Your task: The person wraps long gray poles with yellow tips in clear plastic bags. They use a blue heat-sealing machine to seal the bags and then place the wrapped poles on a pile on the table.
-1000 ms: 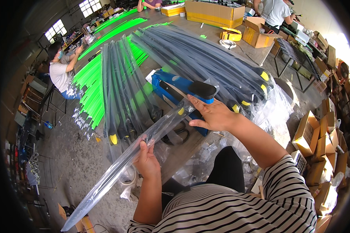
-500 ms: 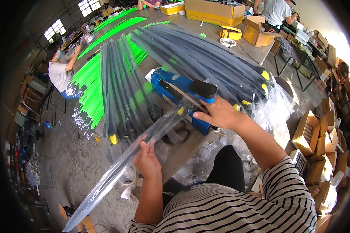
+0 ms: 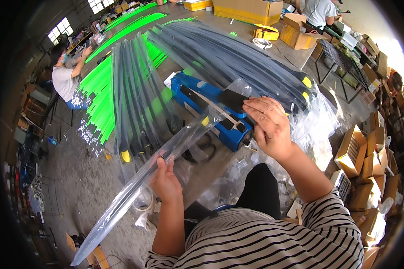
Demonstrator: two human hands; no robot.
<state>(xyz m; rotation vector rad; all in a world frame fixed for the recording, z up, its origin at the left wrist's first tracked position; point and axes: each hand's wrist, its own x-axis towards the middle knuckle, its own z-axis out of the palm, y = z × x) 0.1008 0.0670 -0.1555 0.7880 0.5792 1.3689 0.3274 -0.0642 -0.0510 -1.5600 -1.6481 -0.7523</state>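
My left hand [image 3: 167, 179] pinches a long clear plastic sleeve [image 3: 125, 202] from below, about midway along it. The sleeve slants from the lower left up to a blue heat sealer [image 3: 206, 101], and its upper end lies across the sealer's strip. A small yellow patch [image 3: 205, 121] shows inside the sleeve near that end. My right hand [image 3: 270, 125] has its fingers closed on the near end of the sealer's black lever pad [image 3: 232, 100], which stands raised. The fingertips under the pad are hidden.
Bagged dark strips [image 3: 143, 98] lie left of the sealer, and a larger bagged pile [image 3: 229, 49] lies behind it. Bright green rods [image 3: 98, 94] fan out at left. Black scissors [image 3: 202, 148] sit below the sealer. Cartons [image 3: 352, 152] crowd the right; a co-worker [image 3: 66, 80] sits at left.
My right hand has shifted right and back, from resting over the lever's end to holding the pad's edge. The sealer's lever has lifted. My left hand still holds the sleeve.
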